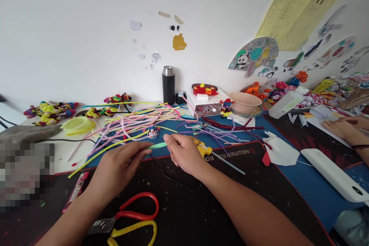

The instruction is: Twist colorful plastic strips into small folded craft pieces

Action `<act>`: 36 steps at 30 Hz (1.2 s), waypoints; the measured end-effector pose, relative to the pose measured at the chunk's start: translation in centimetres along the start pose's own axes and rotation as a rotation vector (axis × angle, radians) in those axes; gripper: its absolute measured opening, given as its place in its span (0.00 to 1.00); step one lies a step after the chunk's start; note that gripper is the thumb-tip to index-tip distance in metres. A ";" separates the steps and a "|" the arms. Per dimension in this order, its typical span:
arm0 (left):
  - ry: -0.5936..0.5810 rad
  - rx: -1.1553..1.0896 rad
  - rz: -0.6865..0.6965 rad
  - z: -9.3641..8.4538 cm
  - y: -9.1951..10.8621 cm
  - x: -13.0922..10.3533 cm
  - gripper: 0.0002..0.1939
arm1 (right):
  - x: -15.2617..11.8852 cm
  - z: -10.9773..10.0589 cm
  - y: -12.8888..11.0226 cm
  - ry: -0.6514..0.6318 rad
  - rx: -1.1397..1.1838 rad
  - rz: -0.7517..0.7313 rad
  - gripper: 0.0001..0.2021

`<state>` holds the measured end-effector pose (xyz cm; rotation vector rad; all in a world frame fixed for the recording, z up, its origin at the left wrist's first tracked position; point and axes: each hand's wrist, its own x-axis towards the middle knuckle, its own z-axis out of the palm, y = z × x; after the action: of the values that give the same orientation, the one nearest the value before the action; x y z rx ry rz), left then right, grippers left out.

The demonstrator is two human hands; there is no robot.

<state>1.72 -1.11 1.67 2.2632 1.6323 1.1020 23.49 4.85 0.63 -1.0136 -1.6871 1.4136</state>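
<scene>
A short light-green fuzzy strip, like a pipe cleaner [158, 146], stretches between my two hands above the dark mat. My left hand [119, 165] pinches its left end between thumb and fingers. At the other end my right hand [186, 153] is closed on it, thumb on top. Just beyond the fingers sits a small white figure [152, 132]. A yellow glue gun [203, 149] lies partly behind my right hand. Below the hands rest scissors [117, 219] with one red and one yellow handle, their blades partly hidden by my left forearm.
Many pink and yellow pipe cleaners [135, 119] spread behind my hands, with purple ones [213, 132] to the right. A black thermos [168, 86] stands by the wall. Farther right are a beige bowl [245, 102], a white device [331, 173] and another person's hand [337, 128].
</scene>
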 end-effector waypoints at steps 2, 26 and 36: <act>-0.037 -0.085 -0.093 -0.1 0.4 0.2 0.24 | -0.1 0.1 0.0 -0.003 0.002 0.001 0.29; -0.168 -0.297 -0.316 -0.9 2.3 1.0 0.28 | -0.7 0.4 -0.3 -0.018 -0.062 -0.020 0.28; -0.031 0.058 0.132 0.0 -0.2 0.1 0.23 | -0.2 -0.1 -0.3 0.015 -0.014 -0.038 0.28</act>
<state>1.62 -0.92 1.61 2.4434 1.5428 1.0544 23.65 4.66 0.90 -0.9926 -1.6982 1.3684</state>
